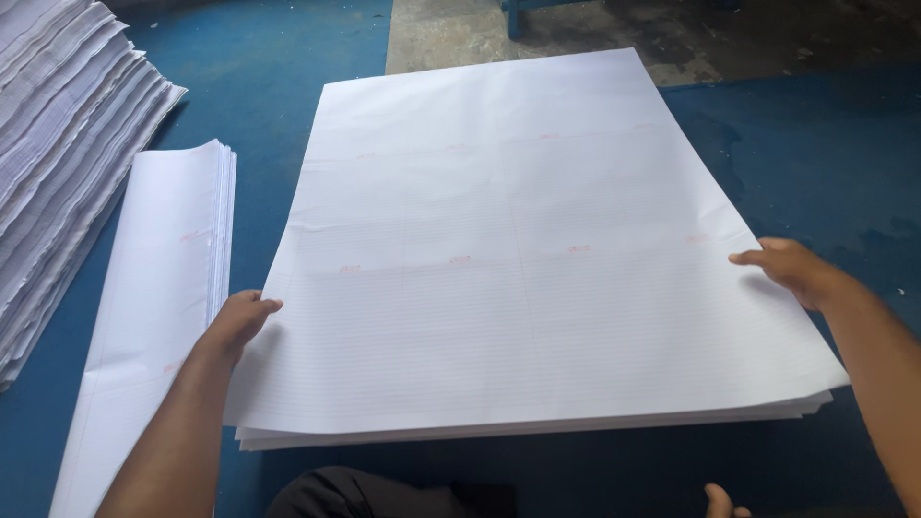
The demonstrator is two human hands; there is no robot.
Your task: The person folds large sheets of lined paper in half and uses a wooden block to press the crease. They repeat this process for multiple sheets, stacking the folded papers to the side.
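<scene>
your left hand (240, 321) rests at the left edge of the stack of large ruled sheets (518, 259), fingers curled over that edge and touching the top sheet, gripping lightly rather than lifting; your right hand (791, 270) lies at the right edge, fingers extended flat onto the paper, thumb side up, released rather than clenched. the stack fills the centre of the frame, its long axis running from the lower centre toward the upper centre, so it lies between your two hands, inward from each. both hands sit at about the same height along the sides, in the lower half of the stack, neither clearly nearer to it than the other. the near edge shows several sheets fanned slightly at the lower right corner. just left of your left forearm lies a folded bundle of sheets (158, 288), near the stack but apart from it, and beyond it, at the upper left of the frame, a tall pile of paper (58, 125). the blue surface (825, 153) is open to the right of the stack; the far edge overhangs a grey floor (451, 34) at the upper centre.
</scene>
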